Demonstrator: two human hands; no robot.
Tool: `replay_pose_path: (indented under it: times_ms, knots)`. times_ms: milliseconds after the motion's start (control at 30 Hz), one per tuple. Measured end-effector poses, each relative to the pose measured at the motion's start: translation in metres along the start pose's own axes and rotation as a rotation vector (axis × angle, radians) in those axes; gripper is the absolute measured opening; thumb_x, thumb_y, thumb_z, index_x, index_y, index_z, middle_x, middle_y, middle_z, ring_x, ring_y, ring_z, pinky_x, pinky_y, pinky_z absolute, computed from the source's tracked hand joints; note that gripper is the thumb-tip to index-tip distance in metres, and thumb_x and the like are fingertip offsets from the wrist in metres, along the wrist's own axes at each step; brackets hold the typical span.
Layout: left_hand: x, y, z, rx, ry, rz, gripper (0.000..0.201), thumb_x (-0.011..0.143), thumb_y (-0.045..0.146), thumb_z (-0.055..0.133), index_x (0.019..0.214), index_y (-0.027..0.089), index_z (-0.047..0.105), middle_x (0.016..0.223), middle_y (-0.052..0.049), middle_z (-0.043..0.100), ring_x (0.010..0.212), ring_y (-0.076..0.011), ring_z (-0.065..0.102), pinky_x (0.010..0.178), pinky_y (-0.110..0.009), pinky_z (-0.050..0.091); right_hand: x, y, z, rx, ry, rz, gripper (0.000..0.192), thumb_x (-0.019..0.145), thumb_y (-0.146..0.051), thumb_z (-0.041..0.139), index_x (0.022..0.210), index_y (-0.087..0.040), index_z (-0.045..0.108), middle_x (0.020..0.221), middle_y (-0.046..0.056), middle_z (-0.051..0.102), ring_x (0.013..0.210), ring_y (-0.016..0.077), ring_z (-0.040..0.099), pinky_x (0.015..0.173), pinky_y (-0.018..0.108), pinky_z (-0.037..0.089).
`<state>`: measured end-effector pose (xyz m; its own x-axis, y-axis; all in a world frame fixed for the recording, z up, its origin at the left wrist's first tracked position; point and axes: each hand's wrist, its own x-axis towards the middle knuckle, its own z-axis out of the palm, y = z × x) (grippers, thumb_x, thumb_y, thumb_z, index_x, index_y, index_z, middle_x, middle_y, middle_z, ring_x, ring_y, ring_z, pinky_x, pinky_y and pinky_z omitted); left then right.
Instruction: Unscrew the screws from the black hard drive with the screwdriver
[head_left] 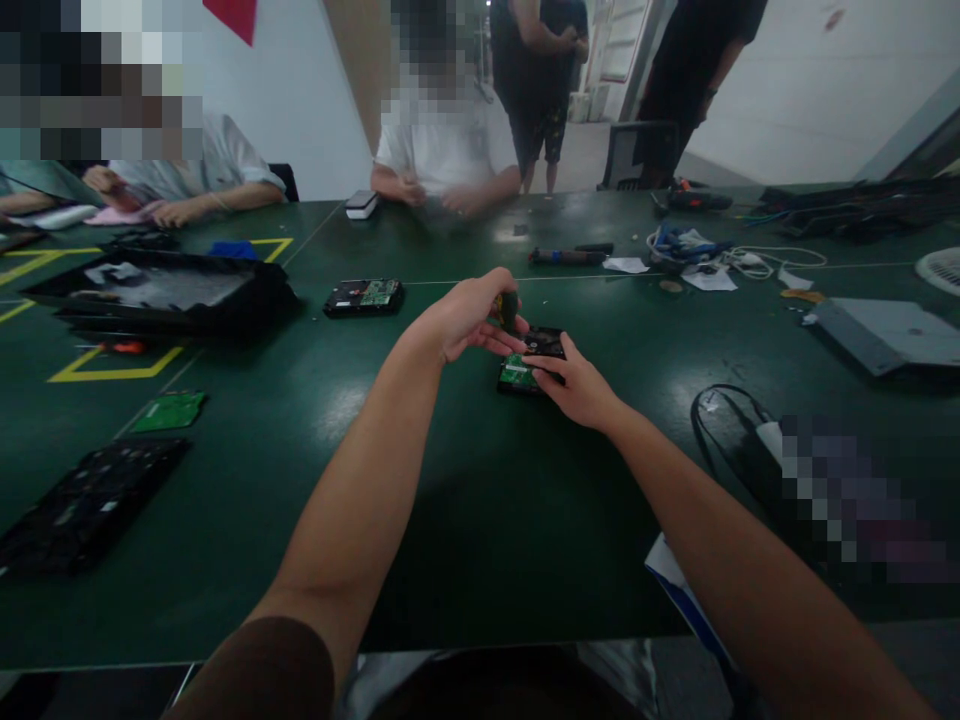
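A dark green tabletop (465,520) with yellow taped outlines fills most of the frame, running from the bottom edge up to the people seated and standing along its far side at the top. On it at the left of the frame lies a large black flat open casing (161,290), and below that, at the lower left, a black keyboard-like panel (86,505). At the right edge rests a grey metal flat cover (885,335), with a looped black cable (724,425) below it. Near the upper right sits a tangle of white and blue cables (694,248), and just left of it a dark long-handled tool (570,256) lies flat. A bare green circuit board (171,411) lies at the middle left, and a second black hard drive with a green board (364,297) sits left of centre, well apart from the hands. In the centre of the frame lies the small black hard disk drive with a green circuit board facing up (529,368), flat on the tabletop. The right hand (577,385) rests on its near right edge, fingers pressed down and clamped on the drive's body. The left hand (469,318) hovers over the drive's far end, fingers curled tight around a short dark screwdriver handle with a yellow mark (508,308), held upright, its tip hidden behind the fingers.
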<state>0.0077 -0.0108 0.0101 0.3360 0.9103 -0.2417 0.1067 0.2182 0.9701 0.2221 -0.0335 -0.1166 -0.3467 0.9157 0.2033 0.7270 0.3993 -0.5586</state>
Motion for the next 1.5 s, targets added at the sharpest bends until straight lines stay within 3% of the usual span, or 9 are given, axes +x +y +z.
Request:
replay_pose_path:
  times_ms: [300,533,833,1067,1333,1500]
  knots:
    - [-0.0003,-0.0020,-0.0009,0.069,-0.034,0.066,0.030,0.087,0.043,0.054,0.093,0.016,0.066,0.090,-0.010,0.069,0.057,-0.0151,0.066,0.055,-0.027,0.051,-0.0004,-0.0007,-0.0014,-0.015,-0.008,0.003,0.039,0.099,-0.042,0.052,0.135,-0.035,0.065,0.168,0.004,0.020,0.146,0.0378,0.037,0.119,0.057,0.030]
    - [0.0009,-0.0007,-0.0001,-0.003,-0.053,-0.018,0.034,0.083,0.048,0.053,0.093,0.016,0.061,0.082,-0.012,0.071,0.061,-0.0200,0.069,0.056,-0.029,0.055,-0.0005,-0.0020,-0.0014,-0.009,-0.008,0.011,0.039,0.098,-0.041,0.053,0.135,-0.032,0.066,0.168,0.004,0.020,0.148,0.0364,0.034,0.120,0.054,0.029]
    - [0.0019,-0.0013,-0.0042,0.055,0.035,0.041,0.034,0.080,0.045,0.050,0.092,0.017,0.065,0.081,-0.010,0.070,0.058,-0.0180,0.067,0.052,-0.027,0.052,-0.0005,-0.0029,-0.0023,-0.011,-0.010,0.002,0.039,0.099,-0.041,0.053,0.135,-0.033,0.066,0.168,0.004,0.019,0.147,0.0363,0.035,0.119,0.054,0.030]
    - [0.0031,-0.0002,-0.0044,0.015,0.026,-0.022,0.038,0.079,0.050,0.051,0.097,0.018,0.061,0.079,-0.012,0.071,0.061,-0.0219,0.068,0.053,-0.029,0.053,-0.0001,-0.0031,-0.0023,-0.020,-0.016,0.026,0.039,0.099,-0.041,0.053,0.135,-0.034,0.066,0.168,0.006,0.018,0.148,0.0389,0.034,0.118,0.056,0.031]
    - [0.0031,-0.0024,-0.0064,0.071,0.015,0.073,0.031,0.082,0.042,0.051,0.089,0.016,0.066,0.093,-0.011,0.071,0.056,-0.0151,0.066,0.047,-0.025,0.048,-0.0003,-0.0013,-0.0017,-0.015,-0.003,0.009,0.039,0.099,-0.041,0.053,0.134,-0.034,0.066,0.168,0.005,0.019,0.147,0.0380,0.035,0.119,0.055,0.031]
    - [0.0000,-0.0001,-0.0058,0.047,-0.036,0.039,0.028,0.082,0.040,0.054,0.094,0.017,0.064,0.091,-0.011,0.073,0.056,-0.0155,0.067,0.046,-0.024,0.048,-0.0009,-0.0054,-0.0044,-0.015,-0.021,0.017,0.039,0.098,-0.039,0.054,0.135,-0.033,0.065,0.167,0.006,0.022,0.147,0.0370,0.035,0.118,0.055,0.032]
